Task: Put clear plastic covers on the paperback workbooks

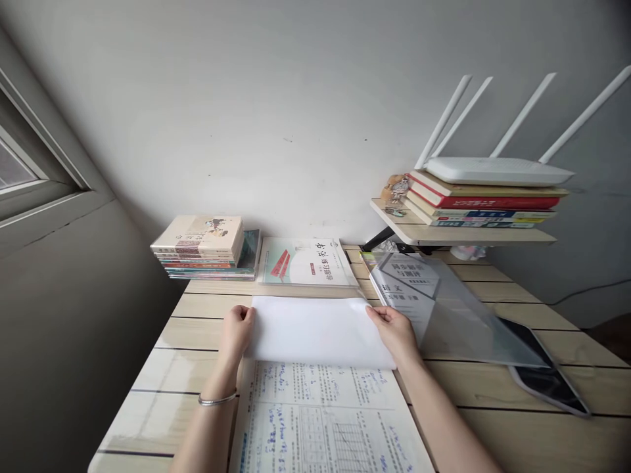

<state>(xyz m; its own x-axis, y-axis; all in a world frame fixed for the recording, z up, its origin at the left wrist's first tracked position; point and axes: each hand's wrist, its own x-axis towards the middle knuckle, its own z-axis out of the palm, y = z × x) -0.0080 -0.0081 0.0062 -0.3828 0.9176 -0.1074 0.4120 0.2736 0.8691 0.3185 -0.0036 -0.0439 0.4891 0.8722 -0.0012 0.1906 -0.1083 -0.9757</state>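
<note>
A blank white sheet of paper (315,332) stretches between my two hands in the middle of the desk. My left hand (238,332) pinches its left edge near the top corner, and a silver bangle circles that wrist. At the upper right corner, my right hand (396,330) grips the sheet between thumb and fingers. Directly below lies a printed worksheet (325,420) covered in text, tables and blue handwriting; the white paper overlaps its upper part. Just beyond the paper is a calligraphy workbook (310,263) with a pale green and white cover.
A stack of books (197,243) stands at the back left. To the right, a translucent plastic sheet (458,322) partly covers a workbook (404,282) and a dark tablet-like device (552,381). A small raised shelf (468,234) bears books (493,200) and a white router (500,171).
</note>
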